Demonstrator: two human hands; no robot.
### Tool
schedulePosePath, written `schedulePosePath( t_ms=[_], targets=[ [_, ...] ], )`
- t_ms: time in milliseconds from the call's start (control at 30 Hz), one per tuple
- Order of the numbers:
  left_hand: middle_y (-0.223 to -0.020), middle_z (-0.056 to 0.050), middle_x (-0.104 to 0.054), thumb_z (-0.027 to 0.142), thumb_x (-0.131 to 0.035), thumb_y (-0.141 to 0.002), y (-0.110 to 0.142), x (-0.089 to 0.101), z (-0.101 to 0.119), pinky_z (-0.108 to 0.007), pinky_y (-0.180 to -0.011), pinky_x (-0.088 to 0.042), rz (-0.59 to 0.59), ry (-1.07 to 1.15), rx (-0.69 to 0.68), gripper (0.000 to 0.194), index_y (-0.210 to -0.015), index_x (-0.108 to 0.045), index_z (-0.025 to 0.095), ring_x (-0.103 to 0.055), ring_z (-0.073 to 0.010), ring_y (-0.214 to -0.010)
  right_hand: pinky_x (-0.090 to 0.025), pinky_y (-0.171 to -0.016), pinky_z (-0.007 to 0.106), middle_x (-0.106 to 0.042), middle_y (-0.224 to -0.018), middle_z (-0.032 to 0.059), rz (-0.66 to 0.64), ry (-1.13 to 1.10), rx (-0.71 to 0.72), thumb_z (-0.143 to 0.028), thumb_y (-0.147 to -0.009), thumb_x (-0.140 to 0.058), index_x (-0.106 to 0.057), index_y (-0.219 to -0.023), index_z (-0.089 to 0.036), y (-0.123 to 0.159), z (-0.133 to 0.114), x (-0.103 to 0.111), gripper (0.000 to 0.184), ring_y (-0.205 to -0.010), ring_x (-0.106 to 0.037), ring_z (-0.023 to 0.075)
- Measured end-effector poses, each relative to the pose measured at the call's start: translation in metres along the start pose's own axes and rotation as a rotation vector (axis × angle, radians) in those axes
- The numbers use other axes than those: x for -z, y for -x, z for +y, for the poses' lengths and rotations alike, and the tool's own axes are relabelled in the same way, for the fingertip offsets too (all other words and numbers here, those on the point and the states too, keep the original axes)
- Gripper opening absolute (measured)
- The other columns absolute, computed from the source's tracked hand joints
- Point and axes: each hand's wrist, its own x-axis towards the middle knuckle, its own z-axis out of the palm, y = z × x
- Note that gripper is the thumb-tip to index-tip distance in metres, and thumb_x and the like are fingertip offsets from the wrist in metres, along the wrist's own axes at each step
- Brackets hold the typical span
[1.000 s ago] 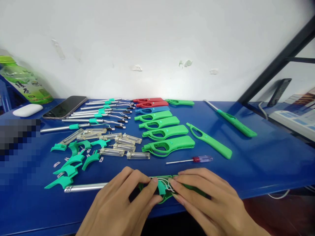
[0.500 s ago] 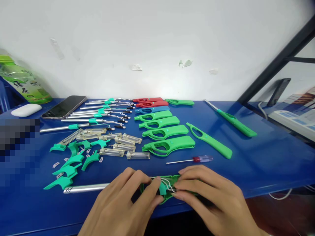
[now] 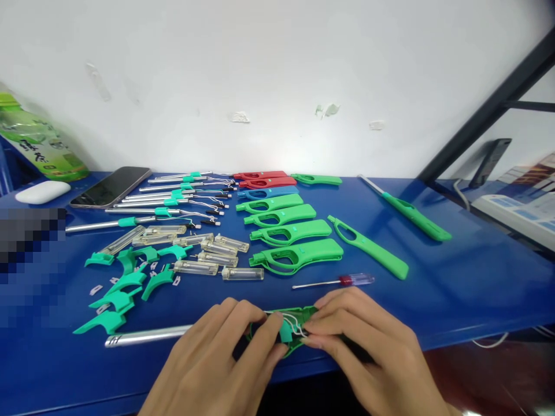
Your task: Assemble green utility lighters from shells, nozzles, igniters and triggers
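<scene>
An opened green lighter shell (image 3: 303,316) with white wires and a teal trigger part lies at the near edge of the blue table (image 3: 455,289). Its silver metal tube (image 3: 147,335) sticks out to the left. My left hand (image 3: 217,364) has its fingers curled over the shell's left part, fingertips pressing the teal piece. My right hand (image 3: 373,346) pinches the shell and wires from the right. Both hands are closed on it.
Rows of green, blue and red lighter shells (image 3: 295,254), clear fuel tanks (image 3: 217,260), teal triggers (image 3: 117,289) and tube assemblies (image 3: 165,202) lie behind. A small screwdriver (image 3: 342,281), a phone (image 3: 110,188), an earbud case (image 3: 42,192), a bottle (image 3: 39,147) and an assembled lighter (image 3: 411,216) also lie there.
Both hands shifted slightly on the shell, fingertips closing in on the wires and teal piece. The camera view drifted a little; the parts on the table stayed put.
</scene>
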Motion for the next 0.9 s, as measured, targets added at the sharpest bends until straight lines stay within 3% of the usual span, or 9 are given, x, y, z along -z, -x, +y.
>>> schedulePosePath(
  t_ms=[133,300,567,767,900],
  targets=[
    [-0.103,-0.004,-0.071,0.023,-0.047,-0.11,-0.004,0.003,0.003,-0.035,-0.077,-0.062,-0.013,0.042,0.028,0.028,-0.128,-0.067,0.024,-0.069,-0.0206,-0.089,-0.062,-0.079,0.026,-0.075,-0.092,0.0039,-0.006,0.034,0.045,-0.009,-0.097,-0.069,-0.075,-0.093,-0.02,0.001,0.0,0.0,0.013,-0.086,-0.072,0.0159],
    [-0.101,-0.005,-0.07,0.02,-0.048,-0.109,-0.005,0.005,0.002,-0.031,-0.075,-0.062,-0.001,0.071,0.022,0.027,-0.13,-0.065,0.021,-0.068,-0.0199,-0.088,-0.063,-0.083,0.028,-0.074,-0.095,0.0058,-0.032,0.112,0.108,-0.016,-0.099,-0.069,-0.077,-0.101,-0.017,0.003,-0.002,0.001,0.008,-0.09,-0.071,0.0169],
    [-0.105,-0.007,-0.069,0.021,-0.047,-0.108,-0.006,0.004,-0.001,-0.027,-0.065,-0.061,0.004,0.051,0.015,0.028,-0.123,-0.071,0.023,-0.064,-0.0177,-0.084,-0.062,-0.082,0.023,-0.076,-0.102,0.0032,-0.077,0.146,0.076,-0.015,-0.104,-0.06,-0.074,-0.116,-0.023,0.0,0.0,0.009,0.02,-0.091,-0.074,0.0149],
    [-0.113,-0.006,-0.074,0.022,-0.053,-0.107,-0.003,0.007,-0.005,-0.034,-0.084,-0.062,0.04,0.015,-0.011,0.031,-0.134,-0.068,0.023,-0.068,-0.0225,-0.101,-0.063,-0.087,0.035,-0.077,-0.111,0.0045,-0.193,0.266,0.114,-0.023,-0.107,-0.056,-0.074,-0.121,-0.026,-0.015,0.007,0.014,0.023,-0.095,-0.075,0.0197],
    [-0.115,-0.002,-0.073,0.009,-0.053,-0.103,0.001,0.021,-0.017,-0.029,-0.093,-0.057,0.173,0.085,0.075,0.037,-0.133,-0.066,0.026,-0.067,-0.017,-0.101,-0.064,-0.086,0.036,-0.077,-0.113,0.0046,-0.201,0.255,0.127,-0.034,-0.107,-0.06,-0.072,-0.126,-0.028,-0.019,0.002,0.015,0.023,-0.099,-0.075,0.0211]
  ],
)
